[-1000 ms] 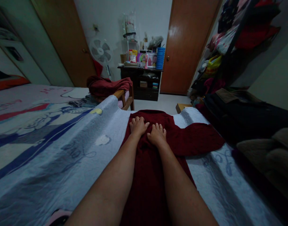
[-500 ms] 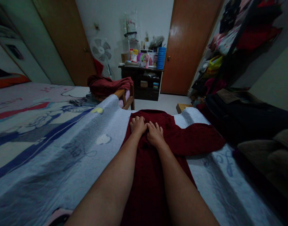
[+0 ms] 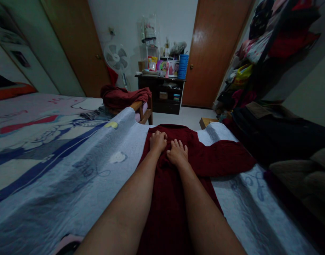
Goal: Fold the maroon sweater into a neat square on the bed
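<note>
A dark red long-sleeved garment lies spread over the pale blue-grey blanket, one sleeve stretched out to the right. My left hand rests palm down on the upper left of the garment, fingers a little bent and apart. Just to the right and slightly nearer, my right hand lies on the cloth with its fingers spread. Both palms are hidden, and the other sleeve does not show. My forearms cover part of the garment's body.
A rust-red cloth hangs over a wooden bed frame beyond the blanket. Dark bags are piled on the right. A fan and a dark cabinet stand at the back. A pink-edged object is at the lower left.
My hands have moved slightly apart, the right one a little to the right, its fingers spreading more. The garment lies much the same; the view has shifted slightly.
</note>
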